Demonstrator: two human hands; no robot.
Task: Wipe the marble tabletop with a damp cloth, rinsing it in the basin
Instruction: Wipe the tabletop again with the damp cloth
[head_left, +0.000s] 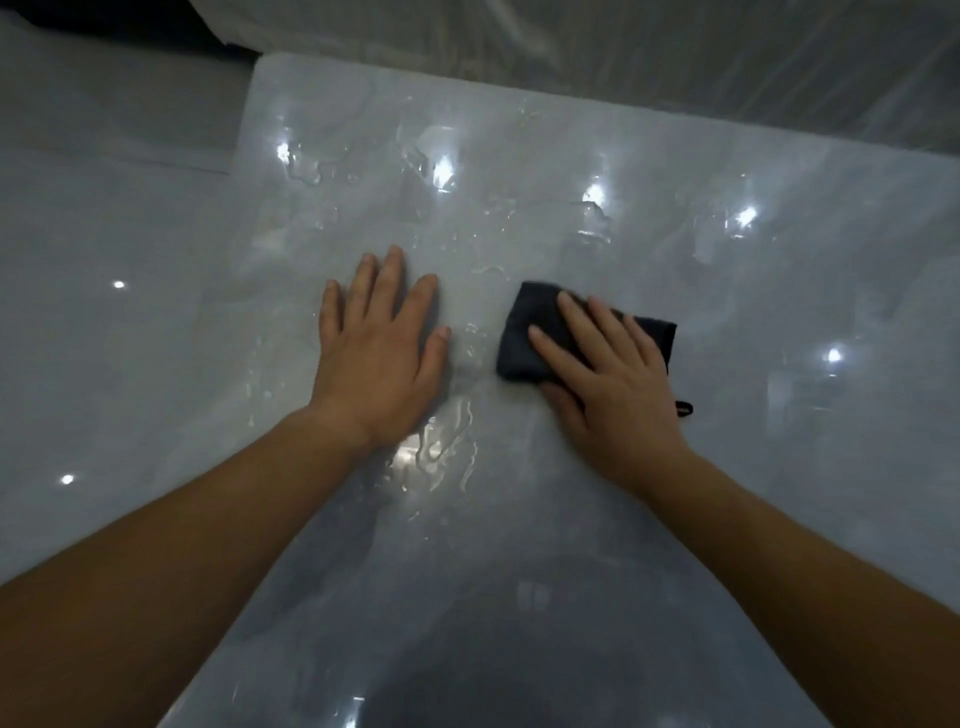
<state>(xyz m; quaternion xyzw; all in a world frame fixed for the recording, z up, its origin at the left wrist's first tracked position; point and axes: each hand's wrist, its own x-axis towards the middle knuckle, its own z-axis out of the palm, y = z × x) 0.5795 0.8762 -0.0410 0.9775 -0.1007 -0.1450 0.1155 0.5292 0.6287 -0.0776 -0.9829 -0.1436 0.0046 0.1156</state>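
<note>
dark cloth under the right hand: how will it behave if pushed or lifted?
The cloth is folded and lies flat under the right hand, so it is probably floppy and would sag when lifted. Water streaks on the tabletop suggest it slides easily. A small loop trails out, so it may unfold.

Free room on the worktop (571, 519), taking the dark folded cloth (524, 332) as landmark. Obstacles: the left hand (379, 353), flat on the marble just left of the cloth, leaving only a narrow wet gap between; the right hand (608, 374), pressed on the cloth itself. Beyond, right of and nearer than the cloth, bare wet marble lies open. Plastic sheeting (675, 62) bounds the far edge.
</note>
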